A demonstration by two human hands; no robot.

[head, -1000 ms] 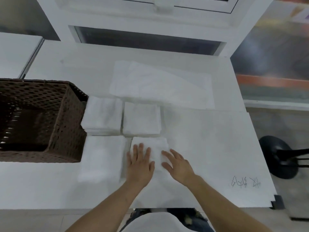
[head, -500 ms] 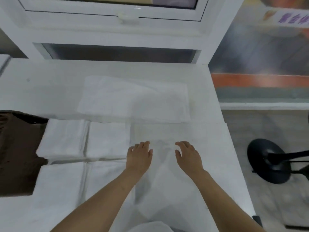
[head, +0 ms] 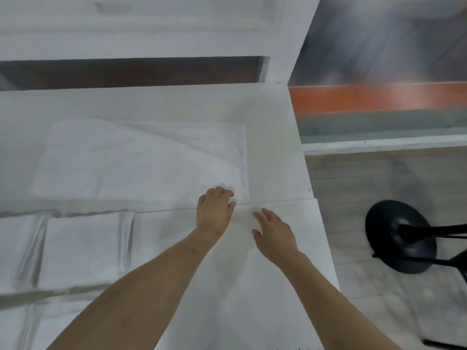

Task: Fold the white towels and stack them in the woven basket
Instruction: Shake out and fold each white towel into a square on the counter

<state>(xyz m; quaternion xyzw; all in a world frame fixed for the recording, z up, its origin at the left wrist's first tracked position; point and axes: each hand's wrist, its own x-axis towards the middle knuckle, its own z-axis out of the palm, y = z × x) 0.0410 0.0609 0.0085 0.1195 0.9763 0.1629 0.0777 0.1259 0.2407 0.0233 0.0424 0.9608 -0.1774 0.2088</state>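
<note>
We could read no writing in this blurred view. Since half a second earlier our left hand [head: 214,210] had reached the near right corner of the unfolded white towel [head: 141,160], fingers curled on it, perhaps pinching. Our right hand [head: 274,232] hovered spread beside it. Folded towels [head: 80,246] lay left.

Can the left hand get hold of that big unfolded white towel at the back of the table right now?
Probably yes: the left hand already has its curled fingers at the near right corner of the large unfolded white towel, with nothing lying between them.
</note>
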